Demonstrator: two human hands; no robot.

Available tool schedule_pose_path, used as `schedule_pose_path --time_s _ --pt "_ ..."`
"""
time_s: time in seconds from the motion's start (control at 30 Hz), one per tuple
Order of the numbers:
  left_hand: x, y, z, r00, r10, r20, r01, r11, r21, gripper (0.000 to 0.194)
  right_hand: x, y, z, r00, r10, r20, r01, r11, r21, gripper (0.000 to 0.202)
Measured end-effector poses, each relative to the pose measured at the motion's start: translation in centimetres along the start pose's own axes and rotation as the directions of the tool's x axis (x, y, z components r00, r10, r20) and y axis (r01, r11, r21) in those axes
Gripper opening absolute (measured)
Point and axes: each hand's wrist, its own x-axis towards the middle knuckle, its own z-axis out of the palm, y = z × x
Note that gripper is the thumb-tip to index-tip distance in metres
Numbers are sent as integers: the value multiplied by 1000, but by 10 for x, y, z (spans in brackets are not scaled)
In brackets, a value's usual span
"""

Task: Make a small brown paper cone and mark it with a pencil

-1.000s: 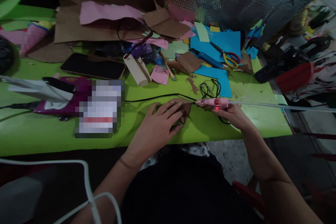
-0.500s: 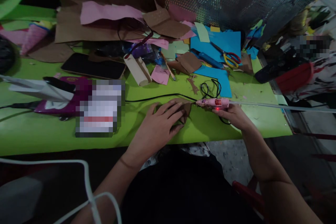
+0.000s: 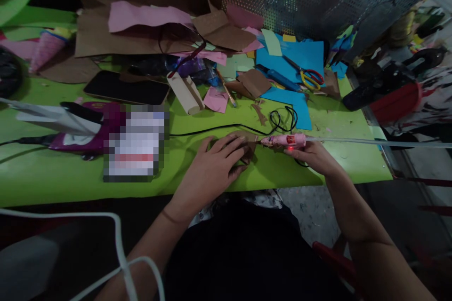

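My right hand (image 3: 312,155) is closed round a pink glue gun (image 3: 284,140) with a small red light glowing on its underside. A long translucent glue stick (image 3: 356,141) runs out of its back end to the right. The gun's tip points left and meets the edge of a small brown piece (image 3: 251,148). My left hand (image 3: 222,160) lies over that piece on the green tabletop, fingers spread and partly hiding it.
Behind are scissors (image 3: 307,76), a blue cutter (image 3: 278,78), a black looped cord (image 3: 284,120), a dark phone (image 3: 125,88) and paper scraps. A purple device (image 3: 84,127) and a blurred-out screen (image 3: 136,143) sit left.
My right hand and the glue gun have shifted slightly left, bringing the tip to the brown piece. My left hand has stayed nearly still.
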Motion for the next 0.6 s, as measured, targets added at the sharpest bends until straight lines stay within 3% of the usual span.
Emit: schedule_pose_path --time_s 0.4,0.6 --pt "1 1 -3 1000 -3 1 3 1000 11 39 -1 -4 0 1000 -4 12 4 1000 -25 40" --pt "1 2 -4 1000 -9 8 9 1000 9 39 -1 -1 -1 998 -12 -58 8 998 -69 42"
